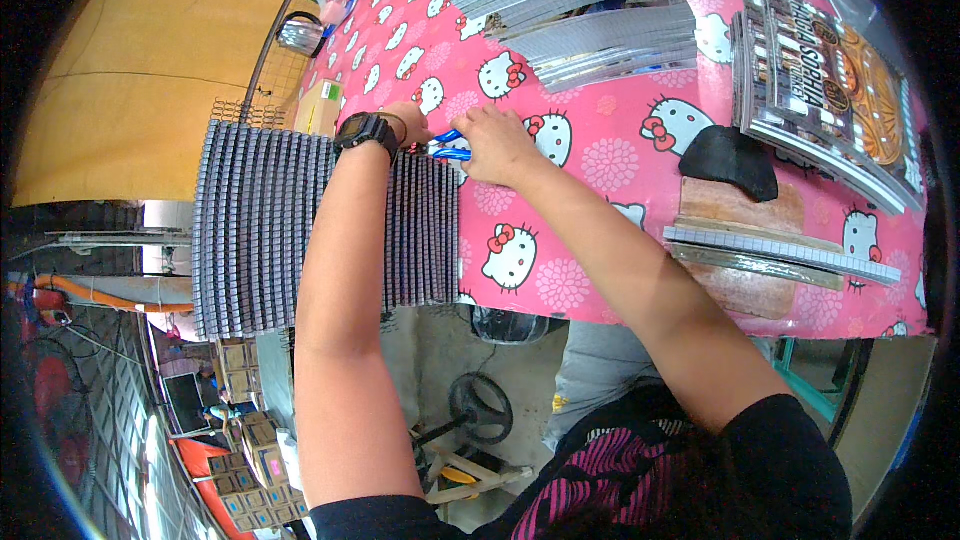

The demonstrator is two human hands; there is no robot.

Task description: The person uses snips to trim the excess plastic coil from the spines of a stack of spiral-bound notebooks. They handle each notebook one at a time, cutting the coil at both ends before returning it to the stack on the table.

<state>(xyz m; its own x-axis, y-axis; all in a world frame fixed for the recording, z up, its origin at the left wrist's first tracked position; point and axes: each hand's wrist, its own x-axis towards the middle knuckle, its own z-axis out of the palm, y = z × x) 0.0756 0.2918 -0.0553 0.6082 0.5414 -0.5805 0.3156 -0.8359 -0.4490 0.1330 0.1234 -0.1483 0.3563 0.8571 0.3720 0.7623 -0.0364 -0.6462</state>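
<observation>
My right hand (497,146) is closed around the blue handles of a pair of pliers (452,152). The jaws point left and are mostly hidden at my left hand. With a black watch on its wrist, my left hand (410,122) is curled over the far edge of a row of dark wire binding coils (265,230). Its fingers look closed, but what they pinch is too small to make out. The coils lie side by side in long strips at the table's left end, and my left forearm covers part of them.
The table has a pink patterned cover (590,270). Stacked wire-bound books (590,30) stand at the far side, printed ones (820,90) at the right. Nearer lie a black pad (730,162), a wooden block (740,202) and a white strip (785,252). Cartons (255,460) are at lower left.
</observation>
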